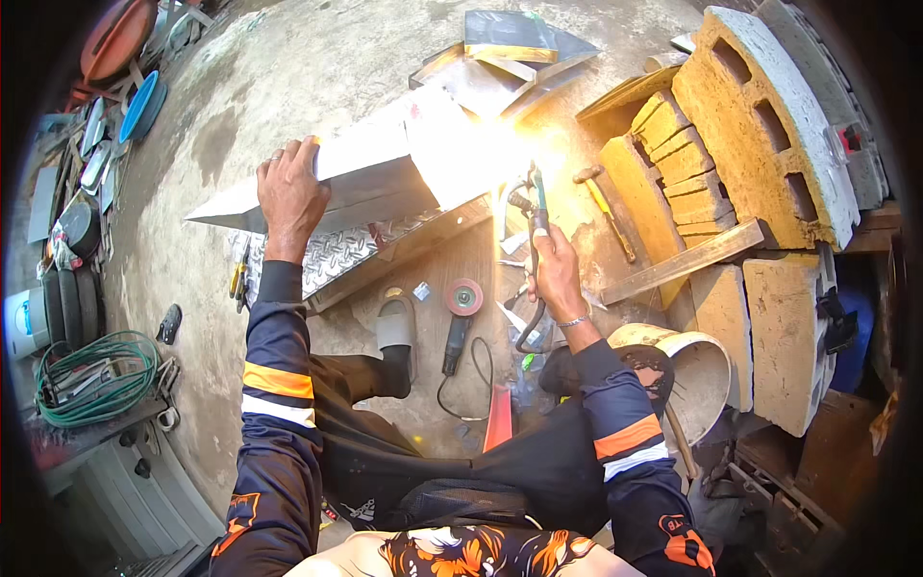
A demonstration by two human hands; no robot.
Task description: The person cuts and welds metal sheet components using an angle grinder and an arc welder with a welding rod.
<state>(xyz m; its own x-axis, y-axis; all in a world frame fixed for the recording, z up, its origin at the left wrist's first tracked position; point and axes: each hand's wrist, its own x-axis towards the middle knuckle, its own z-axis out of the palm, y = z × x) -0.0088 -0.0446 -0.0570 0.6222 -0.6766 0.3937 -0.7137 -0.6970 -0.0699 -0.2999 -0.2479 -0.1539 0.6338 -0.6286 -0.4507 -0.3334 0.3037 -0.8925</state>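
My left hand (293,197) is closed over the upper edge of a long, bent sheet-metal piece (370,188) with a pointed left end. This piece rests on a diamond-plate sheet (332,258) with a wooden edge below it. In my right hand (558,274) is a welding electrode holder (538,197), its cable hanging down past the wrist. A blinding arc (510,149) with yellow glare burns at the metal's right end, just beyond the holder's tip. The glare hides the electrode's contact point and the metal around it.
An angle grinder (456,337) lies between my feet, its cord curling beside it. To the right are a hammer (608,212), a wooden strip (683,262) and concrete blocks (769,125). More metal pieces (510,37) sit beyond the arc. Coiled green hose (101,380) lies left.
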